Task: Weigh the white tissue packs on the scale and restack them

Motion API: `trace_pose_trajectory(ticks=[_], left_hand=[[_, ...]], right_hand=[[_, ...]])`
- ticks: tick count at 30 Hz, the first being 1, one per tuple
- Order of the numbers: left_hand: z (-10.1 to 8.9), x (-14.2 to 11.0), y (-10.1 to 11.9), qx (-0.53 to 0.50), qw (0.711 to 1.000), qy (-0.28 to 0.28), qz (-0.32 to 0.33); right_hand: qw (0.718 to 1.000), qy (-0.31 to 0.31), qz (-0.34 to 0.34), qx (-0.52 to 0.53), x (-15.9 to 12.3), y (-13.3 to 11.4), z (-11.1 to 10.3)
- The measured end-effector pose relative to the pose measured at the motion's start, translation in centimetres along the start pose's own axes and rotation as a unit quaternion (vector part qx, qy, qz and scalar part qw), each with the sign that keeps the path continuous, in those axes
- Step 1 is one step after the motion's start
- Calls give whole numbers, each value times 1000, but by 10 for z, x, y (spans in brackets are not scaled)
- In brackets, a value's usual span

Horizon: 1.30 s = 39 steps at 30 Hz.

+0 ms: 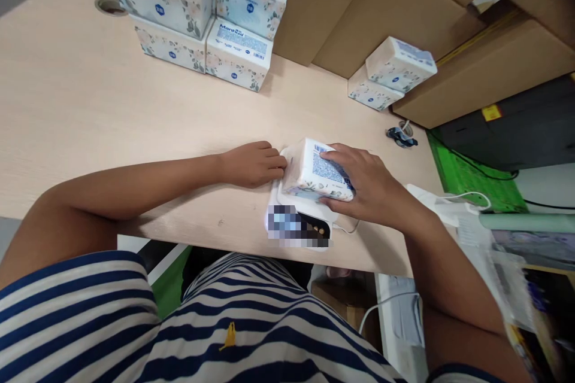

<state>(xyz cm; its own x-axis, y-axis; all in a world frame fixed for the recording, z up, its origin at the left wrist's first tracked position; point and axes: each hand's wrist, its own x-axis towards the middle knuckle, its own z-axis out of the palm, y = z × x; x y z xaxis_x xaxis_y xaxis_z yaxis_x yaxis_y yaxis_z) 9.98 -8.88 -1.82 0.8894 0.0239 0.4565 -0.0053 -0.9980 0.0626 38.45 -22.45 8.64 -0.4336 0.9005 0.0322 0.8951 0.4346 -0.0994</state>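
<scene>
A pack of tissues (pixel 323 175), white with a floral print and blue lettering, sits on a white device like a small digital scale (pixel 275 198). My right hand (pixel 366 182) grips the pack from its right side, thumb on the front and fingers over the top. Against the pack's left end rests my left hand (pixel 254 164), its fingers curled in and its side on the table. I see nothing in it. The device's front panel is blurred out, and a white cable runs from its right side.
Stacked tissue packs (pixel 233 54) stand at the back left, beside a tape roll (pixel 111 6). Two more packs (pixel 395 72) lean by cardboard boxes (pixel 332 6) at the back right. A small dark object (pixel 402 136) lies near the table's right edge, with a green crate (pixel 471 179) beyond.
</scene>
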Motion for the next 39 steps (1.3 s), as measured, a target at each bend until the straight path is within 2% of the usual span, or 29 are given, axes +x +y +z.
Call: trace_pose_trajectory(ticks=[5,10,13,20,22,24,25,26,28,29,31,33,36,39], left_hand=[[-1,2,-1,-7,1000,6,11],[-3,3,-1,-10,1000,-26,-7],[-2,5,-3,-20,999,-25,-9],[6,-2,-4,-52,998,42,-2],[8,-2,-3,-61,997,35,-33],[10,4,-4,-76,992,34,-92],[11,7,-7,-93,986,51,-131],[13,11,-11,-117,974,82,-173],[19,15,-23,-173,933,171,-264],[23,15,-30,-198,908,209,-303],[33,10,-42,-243,870,250,-349],[40,1,-50,-283,856,252,-352],[40,-9,-59,-323,839,252,-359],[32,-11,-69,-336,807,248,-418]], right_hand=[[1000,2,12,2,0,-4,-3],[1000,-11,15,9,1,-4,-4],[1000,-15,8,20,2,-3,-2],[999,-17,3,36,-8,2,-7],[995,54,-4,87,-19,12,-2],[961,227,-11,158,-32,30,10],[933,312,-6,178,-38,41,20],[909,370,8,192,-43,51,30],[868,443,66,212,-49,70,56],[851,467,100,220,-49,76,70],[813,512,161,227,-45,85,96],[789,535,205,222,-37,89,118],[792,511,258,212,-20,93,135],[775,510,299,221,-3,95,139]])
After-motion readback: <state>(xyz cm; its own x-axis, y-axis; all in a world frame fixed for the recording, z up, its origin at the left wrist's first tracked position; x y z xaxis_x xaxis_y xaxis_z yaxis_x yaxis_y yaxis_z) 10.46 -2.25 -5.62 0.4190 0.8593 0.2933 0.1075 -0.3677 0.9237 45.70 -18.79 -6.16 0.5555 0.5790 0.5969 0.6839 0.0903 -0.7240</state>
